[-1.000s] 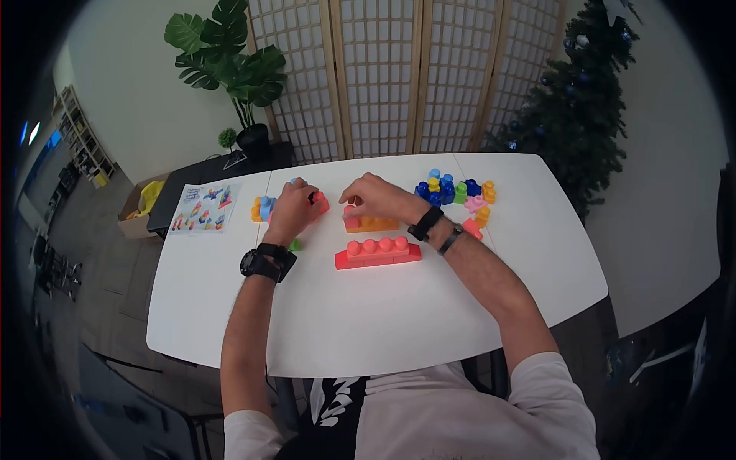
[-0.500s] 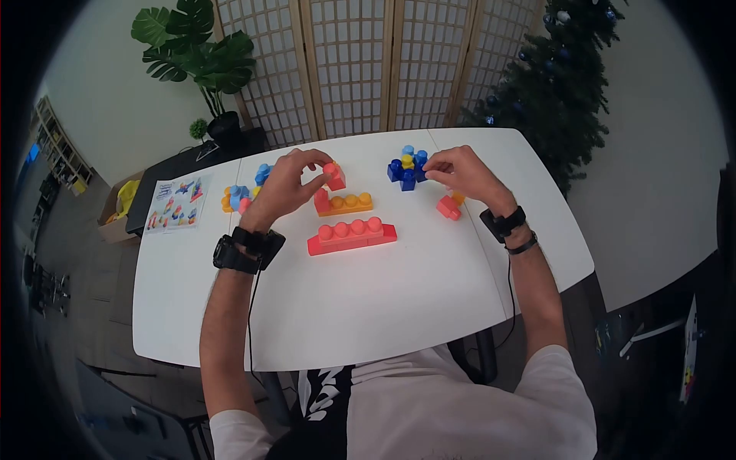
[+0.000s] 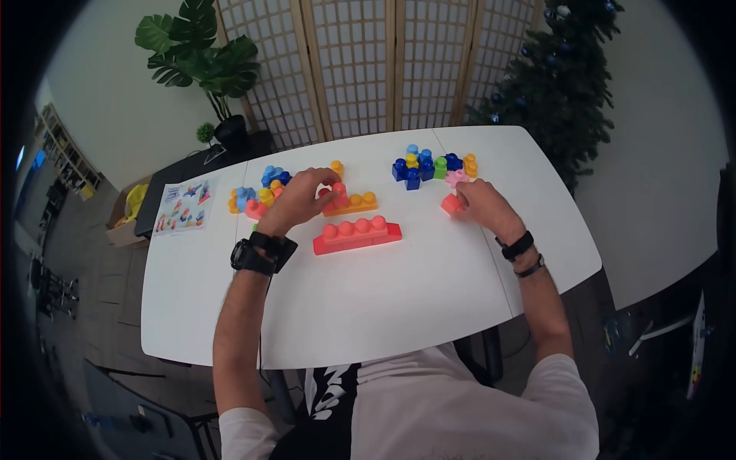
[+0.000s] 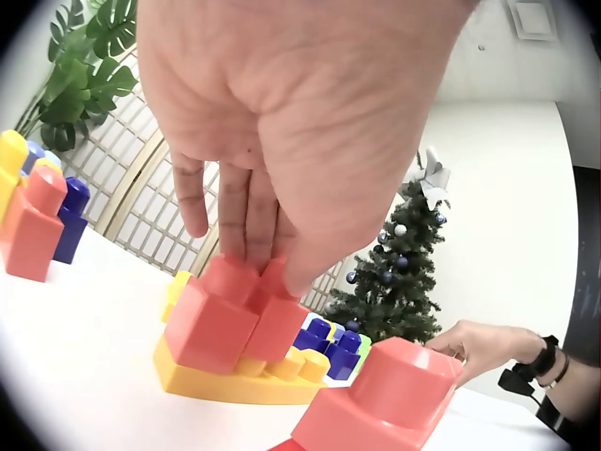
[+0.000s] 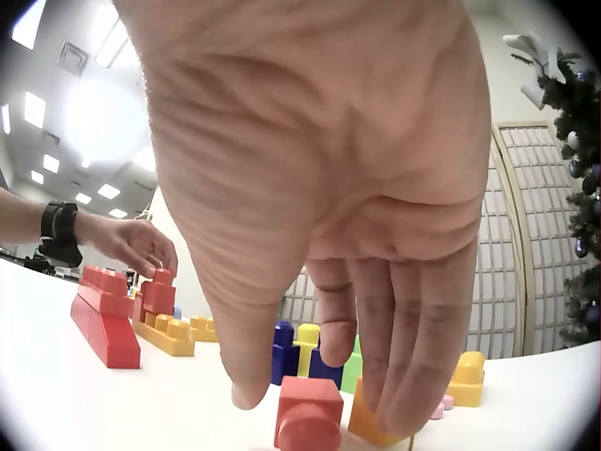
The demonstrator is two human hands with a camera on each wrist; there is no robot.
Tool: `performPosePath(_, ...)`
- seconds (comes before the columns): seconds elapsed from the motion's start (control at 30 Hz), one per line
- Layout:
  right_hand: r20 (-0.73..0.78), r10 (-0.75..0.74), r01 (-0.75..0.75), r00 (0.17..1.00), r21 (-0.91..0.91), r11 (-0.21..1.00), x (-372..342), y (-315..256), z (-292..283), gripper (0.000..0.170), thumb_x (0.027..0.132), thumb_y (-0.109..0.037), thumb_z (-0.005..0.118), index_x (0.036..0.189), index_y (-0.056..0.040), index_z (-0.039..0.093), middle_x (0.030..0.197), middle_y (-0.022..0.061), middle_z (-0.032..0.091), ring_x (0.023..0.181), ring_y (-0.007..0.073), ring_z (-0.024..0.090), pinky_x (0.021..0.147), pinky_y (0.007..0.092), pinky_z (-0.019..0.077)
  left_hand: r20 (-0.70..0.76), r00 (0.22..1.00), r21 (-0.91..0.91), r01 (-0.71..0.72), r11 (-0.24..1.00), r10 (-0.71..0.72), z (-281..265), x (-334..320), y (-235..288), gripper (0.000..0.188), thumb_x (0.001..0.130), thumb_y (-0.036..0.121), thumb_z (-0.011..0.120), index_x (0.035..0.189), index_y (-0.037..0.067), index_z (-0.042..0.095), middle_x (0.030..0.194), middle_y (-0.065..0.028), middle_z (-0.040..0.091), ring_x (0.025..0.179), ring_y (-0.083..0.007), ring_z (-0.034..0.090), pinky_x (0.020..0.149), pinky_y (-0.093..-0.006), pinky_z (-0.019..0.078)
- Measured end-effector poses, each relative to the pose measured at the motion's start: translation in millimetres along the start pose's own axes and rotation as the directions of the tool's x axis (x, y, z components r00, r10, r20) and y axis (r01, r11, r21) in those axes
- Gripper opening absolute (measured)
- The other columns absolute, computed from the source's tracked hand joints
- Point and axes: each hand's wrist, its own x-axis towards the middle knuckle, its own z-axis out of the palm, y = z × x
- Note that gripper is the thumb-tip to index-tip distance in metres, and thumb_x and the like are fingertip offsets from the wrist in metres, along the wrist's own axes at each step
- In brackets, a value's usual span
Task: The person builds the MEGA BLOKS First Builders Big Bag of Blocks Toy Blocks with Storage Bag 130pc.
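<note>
My left hand [image 3: 295,203] pinches a red block [image 4: 279,324] at its top stud. That block sits on a long orange-yellow brick [image 4: 211,385], right beside another red block [image 4: 211,329]. At the right of the table, my right hand [image 3: 483,205] comes down over a loose red block [image 5: 310,409]. In the right wrist view its fingers are fairly straight, with thumb and fingertips on either side of that block. An orange block [image 5: 366,418] is partly hidden by the fingers. Nearer the person lies a red assembly [image 3: 356,236] with a row of studs.
Blue, yellow and red blocks [image 3: 264,192] are grouped at the table's left. A second group of dark blue blocks [image 3: 412,172], with green, pink and yellow ones, stands back right. A printed picture sheet [image 3: 184,205] lies at the left edge of the white table [image 3: 383,307].
My left hand has lowered the red block onto the orange-yellow brick. My right hand first left that brick for the blue group, then came toward the person to the loose red block.
</note>
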Motion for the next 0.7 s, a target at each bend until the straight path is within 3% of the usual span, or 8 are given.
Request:
performPosePath(0.07, -0.005, -0.013, 0.013, 1.0, 0.003, 1.0, 4, 6, 9, 0.024, 0.082, -0.013, 0.083, 0.093, 0.0003, 0.067, 0.091, 0.0195, 0.073, 0.089, 0.0379, 0.073, 0.078, 0.0442, 0.0579, 0.054, 0.998, -0.024, 0.038, 0.999, -0.037, 2, -2, -3, 0.022, 0.097, 0.012, 0.076, 0.116, 0.0, 0.075, 0.106, -0.0161, 0.078, 0.097, -0.0302, 0.074, 0.088, -0.0415, 0.0587)
performPosePath(0.3, -0.066, -0.035, 0.04, 0.997, 0.083, 0.996, 10, -11, -8, 0.014, 0.085, -0.005, 0.078, 0.095, 0.0027, 0.07, 0.092, 0.019, 0.074, 0.085, 0.0346, 0.073, 0.08, 0.0409, 0.0583, 0.043, 0.999, -0.056, 0.035, 0.998, -0.032, 10, -8, -11, 0.025, 0.098, 0.011, 0.077, 0.119, -0.001, 0.073, 0.104, -0.0149, 0.077, 0.092, -0.0274, 0.072, 0.086, -0.0384, 0.0577)
performPosePath(0.37, -0.184, -0.178, 0.216, 0.967, 0.212, 0.953, 19, -22, -16, 0.016, 0.087, -0.004, 0.077, 0.101, 0.0038, 0.074, 0.092, 0.0173, 0.075, 0.085, 0.0315, 0.073, 0.082, 0.0388, 0.0589, 0.04, 0.998, -0.041, 0.047, 0.998, -0.045, 9, -7, -6, 0.021, 0.097, 0.01, 0.077, 0.115, -0.002, 0.073, 0.105, -0.0185, 0.076, 0.095, -0.033, 0.073, 0.089, -0.0403, 0.0591)
performPosePath(0.4, -0.184, -0.177, 0.215, 0.967, 0.214, 0.953, 26, -29, -18, 0.016, 0.087, -0.004, 0.077, 0.101, 0.0038, 0.074, 0.092, 0.0173, 0.075, 0.085, 0.0315, 0.073, 0.082, 0.0388, 0.0589, 0.041, 0.998, -0.041, 0.047, 0.998, -0.045, 9, -8, -6, 0.021, 0.097, 0.01, 0.077, 0.115, -0.002, 0.073, 0.105, -0.0185, 0.076, 0.095, -0.033, 0.073, 0.089, -0.0403, 0.0591)
performPosePath(0.47, -0.261, -0.313, 0.383, 0.913, 0.283, 0.879, 43, -48, -21, 0.023, 0.087, -0.002, 0.078, 0.11, 0.0035, 0.077, 0.099, 0.0152, 0.078, 0.093, 0.0272, 0.077, 0.089, 0.036, 0.0624, 0.02, 0.999, -0.042, 0.03, 0.999, -0.029, 11, -8, -9, 0.023, 0.097, 0.009, 0.077, 0.116, -0.001, 0.072, 0.107, -0.018, 0.076, 0.095, -0.0332, 0.073, 0.089, -0.0406, 0.059)
performPosePath(0.6, -0.233, -0.336, 0.403, 0.912, 0.371, 0.836, 74, -94, -19, 0.022, 0.089, -0.003, 0.079, 0.11, 0.0032, 0.078, 0.103, 0.0156, 0.079, 0.098, 0.0279, 0.078, 0.089, 0.0366, 0.0625, 0.019, 0.998, -0.07, 0.053, 0.996, -0.052, 15, -10, -12, 0.025, 0.097, 0.009, 0.077, 0.118, -0.001, 0.071, 0.108, -0.0176, 0.076, 0.096, -0.033, 0.073, 0.09, -0.0408, 0.0588)
performPosePath(0.7, -0.23, -0.472, 0.522, 0.851, 0.269, 0.809, 103, -112, 4, 0.023, 0.089, -0.006, 0.08, 0.111, 0.0026, 0.079, 0.105, 0.0162, 0.079, 0.098, 0.029, 0.077, 0.089, 0.0375, 0.0617, 0.001, 0.999, -0.087, 0.04, 0.995, -0.04, 16, -11, -13, 0.026, 0.097, 0.009, 0.078, 0.12, -0.001, 0.072, 0.108, -0.0173, 0.076, 0.097, -0.0326, 0.073, 0.09, -0.041, 0.0586)
